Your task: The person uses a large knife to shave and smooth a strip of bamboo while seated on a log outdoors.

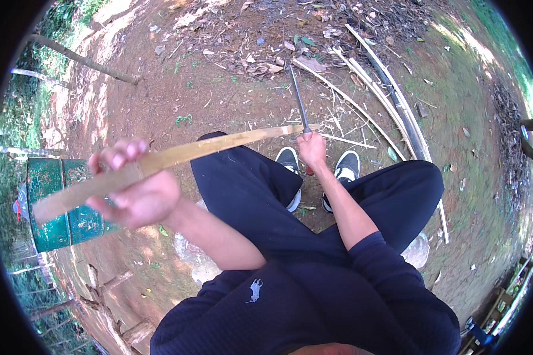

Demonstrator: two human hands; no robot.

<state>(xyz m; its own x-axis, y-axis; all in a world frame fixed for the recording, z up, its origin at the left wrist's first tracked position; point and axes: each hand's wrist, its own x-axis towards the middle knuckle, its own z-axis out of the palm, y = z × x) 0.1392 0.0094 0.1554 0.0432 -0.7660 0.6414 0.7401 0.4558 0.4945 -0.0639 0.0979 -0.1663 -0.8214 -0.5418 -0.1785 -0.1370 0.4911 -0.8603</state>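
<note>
A long, flat strip of split bamboo [201, 149] runs slantwise from the left to the space in front of my feet. My left hand [145, 198] holds it near its wide end, palm up, fingers loosely curled around it. My right hand [311, 149] is closed around the handle of a long knife [298, 97], whose narrow dark blade points away from me. A bit of red shows below that fist. The strip's thin far end crosses the blade just above the fist; whether the edge touches it I cannot tell.
Several pale bamboo strips [367, 80] and a dark pole [411, 127] lie on the ground to the right. Shavings [337, 121] are scattered beyond my shoes [347, 164]. A green metal drum [47, 204] is at the left, with rough wood [109, 319] below it.
</note>
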